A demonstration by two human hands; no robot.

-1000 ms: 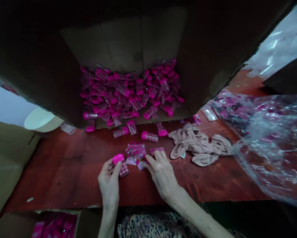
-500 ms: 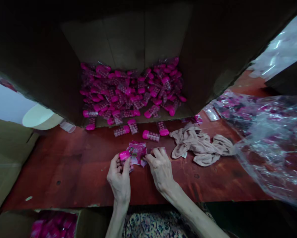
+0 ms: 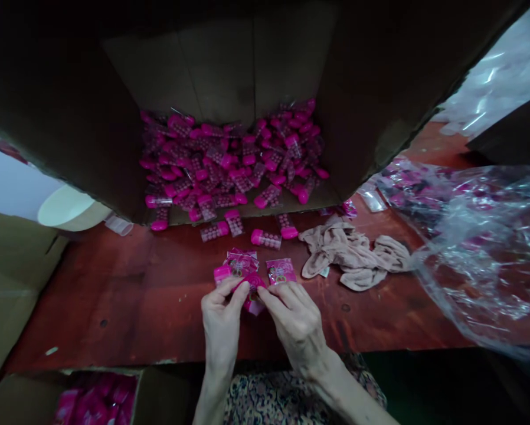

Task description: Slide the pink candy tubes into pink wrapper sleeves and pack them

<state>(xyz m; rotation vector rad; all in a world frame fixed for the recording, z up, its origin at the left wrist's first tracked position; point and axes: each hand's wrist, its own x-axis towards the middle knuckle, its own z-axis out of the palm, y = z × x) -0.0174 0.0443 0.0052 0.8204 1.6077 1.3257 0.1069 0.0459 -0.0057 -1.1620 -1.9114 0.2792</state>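
Note:
A small pink printed packet (image 3: 253,304) is pinched between the fingertips of both hands, just above the red table (image 3: 150,295). My left hand (image 3: 223,319) grips its left side, and my right hand (image 3: 294,316) its right side. Behind my left fingers shows the pink cap of a clear tube (image 3: 222,273); its lower part is hidden, and I cannot tell whether the hand still holds it. More packets (image 3: 242,261) lie just beyond, and a single packet (image 3: 281,270) lies flat past my right fingers. Several capped tubes of pink balls (image 3: 265,239) lie farther back.
A large cardboard box (image 3: 221,71), its opening facing me, holds a heap of pink-capped tubes (image 3: 229,159). A crumpled cloth (image 3: 353,251) and a clear plastic bag (image 3: 473,254) lie right. A pale bowl (image 3: 70,209) stands left; a carton of pink packets (image 3: 99,401) is below.
My right hand has moved from the packets toward my left hand, and both now pinch one packet. The capped tube sits behind my left fingers instead of plainly in their grip.

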